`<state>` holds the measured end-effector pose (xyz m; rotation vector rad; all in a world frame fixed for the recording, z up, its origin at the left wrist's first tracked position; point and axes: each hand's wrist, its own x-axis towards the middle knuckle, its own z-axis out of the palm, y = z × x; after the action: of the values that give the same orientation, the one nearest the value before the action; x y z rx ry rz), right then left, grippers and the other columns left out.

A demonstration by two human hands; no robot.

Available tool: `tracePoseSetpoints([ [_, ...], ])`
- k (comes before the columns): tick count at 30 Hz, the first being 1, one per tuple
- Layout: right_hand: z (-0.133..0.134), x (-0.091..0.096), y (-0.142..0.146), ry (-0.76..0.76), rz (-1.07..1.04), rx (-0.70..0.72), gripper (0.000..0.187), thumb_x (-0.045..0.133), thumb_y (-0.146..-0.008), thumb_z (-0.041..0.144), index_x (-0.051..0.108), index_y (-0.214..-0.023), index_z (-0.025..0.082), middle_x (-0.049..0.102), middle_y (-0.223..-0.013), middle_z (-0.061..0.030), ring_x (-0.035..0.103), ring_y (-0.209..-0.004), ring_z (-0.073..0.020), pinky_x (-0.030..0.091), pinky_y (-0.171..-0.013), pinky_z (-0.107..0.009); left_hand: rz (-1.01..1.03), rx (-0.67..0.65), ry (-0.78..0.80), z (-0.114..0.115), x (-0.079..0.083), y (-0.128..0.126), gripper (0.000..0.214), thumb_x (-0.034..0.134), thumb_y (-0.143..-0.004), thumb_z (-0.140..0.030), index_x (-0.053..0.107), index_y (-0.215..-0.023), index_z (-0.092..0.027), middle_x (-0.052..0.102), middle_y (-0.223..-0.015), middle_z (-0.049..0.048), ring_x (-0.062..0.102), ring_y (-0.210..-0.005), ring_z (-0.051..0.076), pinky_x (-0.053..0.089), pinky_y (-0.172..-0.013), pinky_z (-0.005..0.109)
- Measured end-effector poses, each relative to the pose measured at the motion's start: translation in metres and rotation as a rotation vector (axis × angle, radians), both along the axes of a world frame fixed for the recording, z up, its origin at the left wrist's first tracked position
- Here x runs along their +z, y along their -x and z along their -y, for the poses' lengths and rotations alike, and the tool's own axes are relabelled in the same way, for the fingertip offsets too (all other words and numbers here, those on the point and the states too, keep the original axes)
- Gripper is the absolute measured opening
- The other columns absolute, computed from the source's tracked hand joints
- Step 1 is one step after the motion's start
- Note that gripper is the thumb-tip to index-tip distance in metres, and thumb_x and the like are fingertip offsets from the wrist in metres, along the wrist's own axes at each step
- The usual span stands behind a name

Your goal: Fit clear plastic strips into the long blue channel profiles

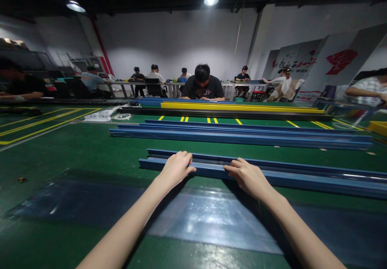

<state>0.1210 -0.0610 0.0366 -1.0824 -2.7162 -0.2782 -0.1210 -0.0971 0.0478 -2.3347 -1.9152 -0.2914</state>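
A long blue rail [302, 176] lies across the green floor in front of me, running from the middle out to the right. My left hand [177, 168] rests on its near edge with fingers curled over the top. My right hand [246, 174] grips the same rail a little to the right, fingers bent over it. A clear plastic sheet [208, 216] lies flat on the floor under my forearms, just before the rail.
More long blue rails [242, 134] lie farther back, then a yellow rail [242, 108] and a black one. A person in a black shirt [202, 87] sits beyond them. Other people sit at tables along the back wall and at both sides.
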Motion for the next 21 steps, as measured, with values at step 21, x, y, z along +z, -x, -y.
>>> tracePoseSetpoints([
  [21,-0.004,0.007,-0.042,0.081,0.111,-0.162,0.038,0.045,-0.075,0.013,0.063,-0.105,0.029,0.067,-0.102,-0.0010,0.063,-0.090,-0.0208,0.042,-0.061,-0.025,0.029,-0.093,-0.038,0.005,-0.005,-0.021,0.015,0.062,-0.076,-0.031,0.055,-0.082,-0.019,0.060,-0.087,0.0011,0.053,-0.083,0.018,0.041,-0.071,0.028],
])
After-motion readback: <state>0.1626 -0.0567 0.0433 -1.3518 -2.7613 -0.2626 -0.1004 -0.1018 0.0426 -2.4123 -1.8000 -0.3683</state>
